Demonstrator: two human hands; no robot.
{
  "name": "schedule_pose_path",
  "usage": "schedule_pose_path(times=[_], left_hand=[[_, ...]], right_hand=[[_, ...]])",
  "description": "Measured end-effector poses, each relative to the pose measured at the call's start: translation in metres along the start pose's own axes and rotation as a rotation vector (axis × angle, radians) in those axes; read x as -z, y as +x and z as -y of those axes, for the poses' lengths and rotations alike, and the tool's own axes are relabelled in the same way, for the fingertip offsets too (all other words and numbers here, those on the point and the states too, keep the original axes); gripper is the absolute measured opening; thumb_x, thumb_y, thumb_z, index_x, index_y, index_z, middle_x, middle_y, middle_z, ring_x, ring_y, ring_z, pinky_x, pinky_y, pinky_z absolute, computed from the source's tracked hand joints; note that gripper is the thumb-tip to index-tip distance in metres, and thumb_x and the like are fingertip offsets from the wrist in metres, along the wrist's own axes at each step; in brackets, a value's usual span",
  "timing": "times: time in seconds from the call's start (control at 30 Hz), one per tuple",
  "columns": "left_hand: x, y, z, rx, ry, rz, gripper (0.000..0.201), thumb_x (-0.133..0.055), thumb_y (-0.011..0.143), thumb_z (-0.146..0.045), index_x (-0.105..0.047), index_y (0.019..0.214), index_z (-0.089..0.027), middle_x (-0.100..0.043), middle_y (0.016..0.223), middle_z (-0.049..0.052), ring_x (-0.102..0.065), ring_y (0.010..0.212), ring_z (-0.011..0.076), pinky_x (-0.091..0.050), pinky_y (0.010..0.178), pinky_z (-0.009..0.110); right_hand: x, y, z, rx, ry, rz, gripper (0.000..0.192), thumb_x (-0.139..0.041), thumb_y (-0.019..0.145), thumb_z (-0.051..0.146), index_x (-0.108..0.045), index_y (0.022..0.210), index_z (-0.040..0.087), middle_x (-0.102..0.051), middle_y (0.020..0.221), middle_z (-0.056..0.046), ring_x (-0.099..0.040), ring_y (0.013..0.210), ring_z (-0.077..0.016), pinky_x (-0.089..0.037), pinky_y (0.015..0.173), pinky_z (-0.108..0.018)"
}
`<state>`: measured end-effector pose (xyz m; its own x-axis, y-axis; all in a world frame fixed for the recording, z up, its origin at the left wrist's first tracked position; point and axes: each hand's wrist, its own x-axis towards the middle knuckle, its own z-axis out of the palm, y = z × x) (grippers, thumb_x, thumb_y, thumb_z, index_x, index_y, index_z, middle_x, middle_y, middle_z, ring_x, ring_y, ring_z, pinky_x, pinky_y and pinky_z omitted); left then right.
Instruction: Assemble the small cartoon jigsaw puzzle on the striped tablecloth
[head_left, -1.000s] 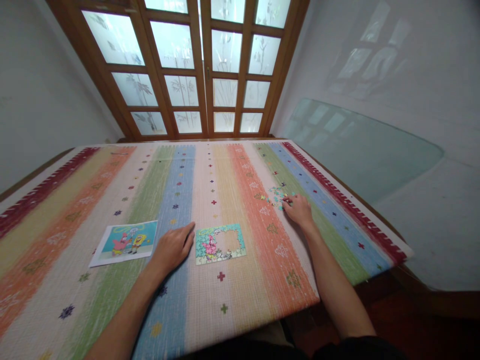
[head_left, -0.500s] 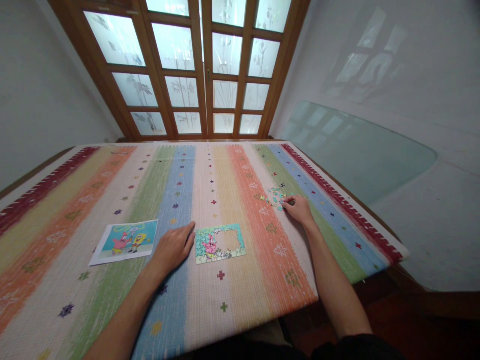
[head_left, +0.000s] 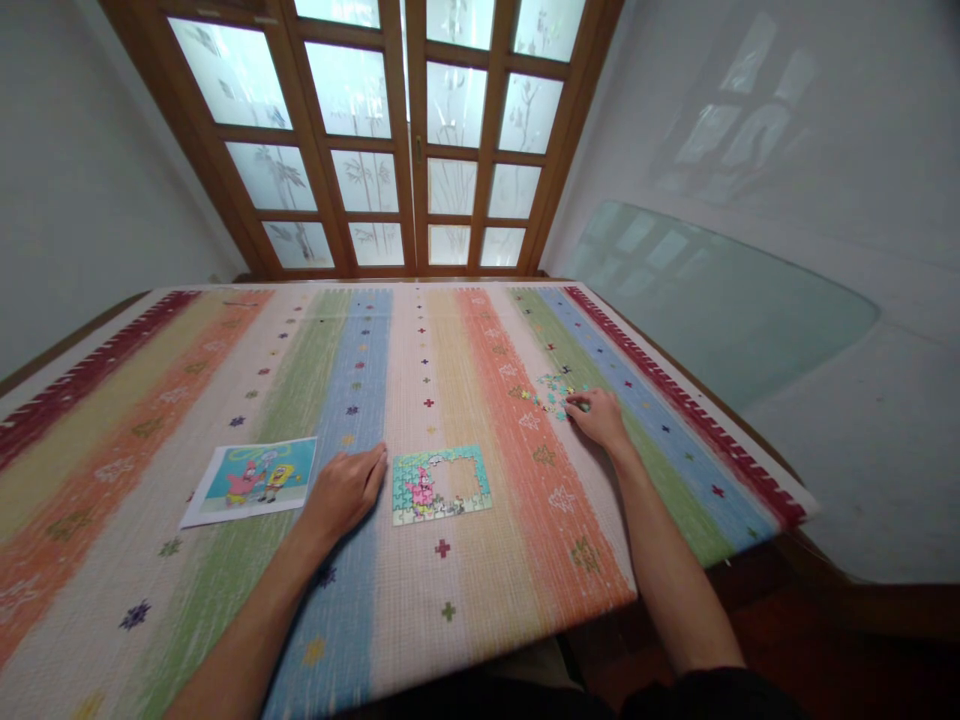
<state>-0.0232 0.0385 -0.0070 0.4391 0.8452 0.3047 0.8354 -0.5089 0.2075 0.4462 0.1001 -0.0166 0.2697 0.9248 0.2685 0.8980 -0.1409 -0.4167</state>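
Note:
A partly assembled jigsaw puzzle (head_left: 442, 510) lies on the striped tablecloth, with a gap in its upper right part. Just left of it rests my left hand (head_left: 349, 490), holding nothing, its thumb and forefinger a little apart and the other fingers loosely bent. Beyond that hand, to the left, is a printed picture (head_left: 259, 480) of cartoon figures. My right hand (head_left: 596, 412) reaches to the pile of loose puzzle pieces (head_left: 551, 395) at the right. Its thumb and fingertips pinch a small puzzle piece (head_left: 583, 405), mostly hidden by the fingers.
The tablecloth (head_left: 450, 640) covers a large table whose near edge is close to my body. A pale glass panel (head_left: 712, 300) leans along the wall on the right. Wooden doors (head_left: 412, 200) with frosted panes stand behind the table.
My left hand has drawn back slightly from the puzzle, its forefinger now more bent. The right hand stays at the loose pieces with hardly any movement.

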Motion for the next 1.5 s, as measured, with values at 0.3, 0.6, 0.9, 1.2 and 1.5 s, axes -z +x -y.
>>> schedule_pose_path(times=[0.3,0.6,0.9,1.2,1.5], left_hand=[[0.002,0.002,-0.002,0.06,-0.021,-0.059,0.046,-0.03,0.107,-0.036,-0.069,0.089,-0.019,-0.074,0.085,0.011,-0.069,0.082,0.0261,-0.053,0.084,0.041],[0.001,0.002,-0.004,0.028,0.006,0.008,0.039,-0.031,0.105,-0.029,-0.067,0.092,-0.018,-0.071,0.082,0.011,-0.067,0.077,0.0269,-0.051,0.081,0.041],[0.0,0.002,-0.004,0.052,-0.042,0.01,0.033,-0.037,0.1,-0.024,-0.069,0.106,-0.017,-0.076,0.095,0.013,-0.07,0.087,0.028,-0.052,0.087,0.042],[0.003,0.002,-0.006,0.094,-0.032,0.068,0.032,-0.039,0.101,-0.025,-0.068,0.11,-0.016,-0.075,0.092,0.013,-0.07,0.085,0.027,-0.051,0.084,0.04],[0.004,0.002,-0.01,0.115,-0.005,0.104,0.032,-0.038,0.105,-0.032,-0.066,0.11,-0.016,-0.075,0.095,0.013,-0.07,0.088,0.0288,-0.051,0.086,0.04]], right_hand=[[0.009,0.001,0.011,-0.007,0.188,-0.019,0.007,-0.059,0.072,0.028,-0.062,0.073,0.021,-0.071,0.085,-0.011,-0.061,0.082,-0.0263,-0.045,0.084,-0.041],[0.004,-0.013,0.05,0.079,0.595,0.112,0.031,-0.062,0.078,0.053,-0.06,0.076,0.022,-0.069,0.073,-0.007,-0.063,0.066,-0.0203,-0.05,0.067,-0.035],[-0.004,-0.037,0.105,0.131,0.945,0.489,0.037,-0.076,0.075,0.053,-0.07,0.087,0.019,-0.07,0.073,-0.005,-0.062,0.06,-0.0173,-0.048,0.059,-0.032],[-0.008,-0.049,0.135,0.475,0.708,0.636,0.025,-0.064,0.091,0.043,-0.076,0.093,0.02,-0.073,0.088,-0.006,-0.062,0.075,-0.0177,-0.048,0.07,-0.032],[-0.012,-0.07,0.17,0.866,0.541,0.71,0.017,-0.06,0.095,0.017,-0.077,0.097,0.02,-0.074,0.092,-0.007,-0.065,0.092,-0.0205,-0.049,0.085,-0.035]])
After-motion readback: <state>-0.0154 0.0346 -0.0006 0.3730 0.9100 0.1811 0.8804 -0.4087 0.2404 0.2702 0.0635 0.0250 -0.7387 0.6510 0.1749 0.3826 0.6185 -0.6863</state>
